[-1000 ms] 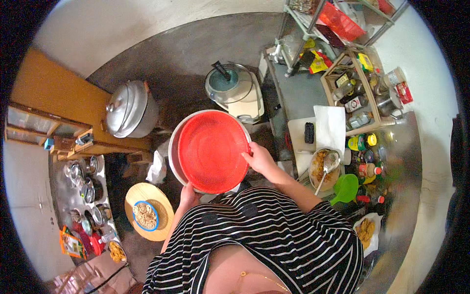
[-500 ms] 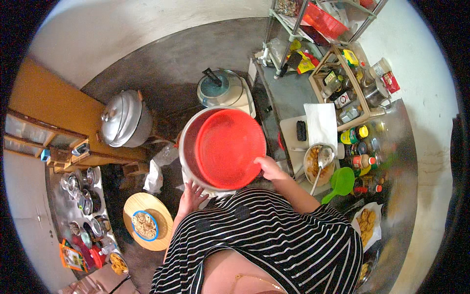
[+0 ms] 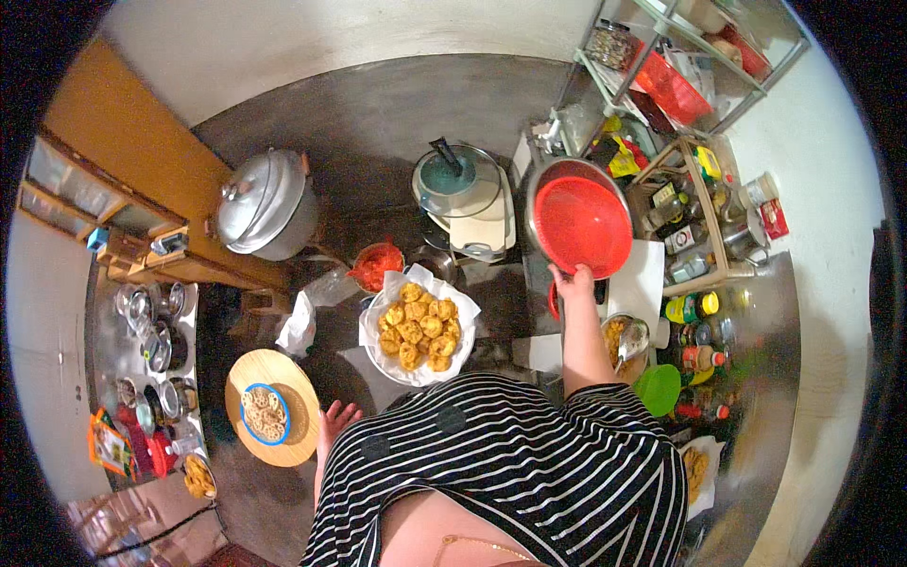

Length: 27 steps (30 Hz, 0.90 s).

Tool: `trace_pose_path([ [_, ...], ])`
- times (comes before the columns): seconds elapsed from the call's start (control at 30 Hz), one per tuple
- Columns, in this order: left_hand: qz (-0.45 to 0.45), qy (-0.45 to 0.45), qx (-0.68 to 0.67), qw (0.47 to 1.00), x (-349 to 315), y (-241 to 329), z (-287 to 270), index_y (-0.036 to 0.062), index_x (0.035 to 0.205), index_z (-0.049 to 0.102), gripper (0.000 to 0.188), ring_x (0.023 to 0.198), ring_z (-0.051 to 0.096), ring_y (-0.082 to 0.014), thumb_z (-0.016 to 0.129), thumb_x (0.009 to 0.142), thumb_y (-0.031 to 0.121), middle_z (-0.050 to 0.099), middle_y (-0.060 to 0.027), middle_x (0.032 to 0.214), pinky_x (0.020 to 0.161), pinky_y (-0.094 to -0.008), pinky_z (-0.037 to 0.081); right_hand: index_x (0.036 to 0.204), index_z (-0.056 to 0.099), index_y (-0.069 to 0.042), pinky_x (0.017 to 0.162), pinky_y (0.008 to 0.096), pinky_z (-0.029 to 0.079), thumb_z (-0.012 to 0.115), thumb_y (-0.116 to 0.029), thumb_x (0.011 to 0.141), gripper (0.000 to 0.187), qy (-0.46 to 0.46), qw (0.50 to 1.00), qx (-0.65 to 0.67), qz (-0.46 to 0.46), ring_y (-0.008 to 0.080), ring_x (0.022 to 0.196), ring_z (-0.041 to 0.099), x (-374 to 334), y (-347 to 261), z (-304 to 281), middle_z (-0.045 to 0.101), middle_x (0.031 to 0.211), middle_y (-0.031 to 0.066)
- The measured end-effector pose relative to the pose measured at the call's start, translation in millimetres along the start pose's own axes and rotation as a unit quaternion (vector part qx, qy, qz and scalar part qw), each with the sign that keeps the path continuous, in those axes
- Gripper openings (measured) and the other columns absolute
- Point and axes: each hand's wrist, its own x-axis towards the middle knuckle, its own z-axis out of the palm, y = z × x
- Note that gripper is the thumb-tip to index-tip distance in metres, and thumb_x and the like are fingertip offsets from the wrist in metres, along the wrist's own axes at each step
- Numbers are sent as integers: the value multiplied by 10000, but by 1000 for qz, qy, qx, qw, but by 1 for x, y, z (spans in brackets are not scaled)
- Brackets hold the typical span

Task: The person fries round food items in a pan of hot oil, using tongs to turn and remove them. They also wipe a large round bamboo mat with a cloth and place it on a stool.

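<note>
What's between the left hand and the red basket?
In the head view, a paper-lined bowl of golden fried pieces lies between the left hand and the red basket.

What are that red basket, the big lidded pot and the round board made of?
The red basket looks like plastic with a slight sheen, going by its bright, uniform colour. The big lidded pot seems metal, perhaps aluminium, from its dull silvery shine. The round board appears to be smooth wood, judging by its pale tan colour, though I can't make out grain.
</note>
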Motion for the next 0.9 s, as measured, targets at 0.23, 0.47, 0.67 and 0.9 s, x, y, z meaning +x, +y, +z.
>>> trace_pose_path([
  [0.23,12,24,-2,1000,-15,-2,-12,84,1428,225,806,1174,490,-315,400,874,642,445,-189,1334,1002,-495,373,1179,521,-22,924,557,429,422,-175,893,338,-65,995,43,65,358,1008,525,129,-59,-43,576,1115,150],
  [0.47,-9,111,31,993,-43,14,21,78,1425,256,745,1158,508,-243,349,914,612,485,-126,1319,980,-426,374,1036,530,60,866,495,491,473,-135,842,282,-20,979,76,186,305,710,528,165,-100,-45,565,857,163],
  [0.67,-17,120,-32,992,-50,-9,-1,71,1416,261,716,1103,534,-250,399,921,569,507,-145,1278,952,-411,384,1328,319,44,826,467,520,697,-436,757,836,89,980,134,118,349,1094,489,106,-85,-7,442,1264,202],
  [0.9,24,123,-109,986,-63,-12,-38,53,1379,290,681,1041,550,-240,421,925,543,529,-149,1231,876,-388,428,1288,425,-10,804,451,545,550,-359,885,548,29,996,-65,-62,306,1028,560,65,-40,-5,519,1222,158],
])
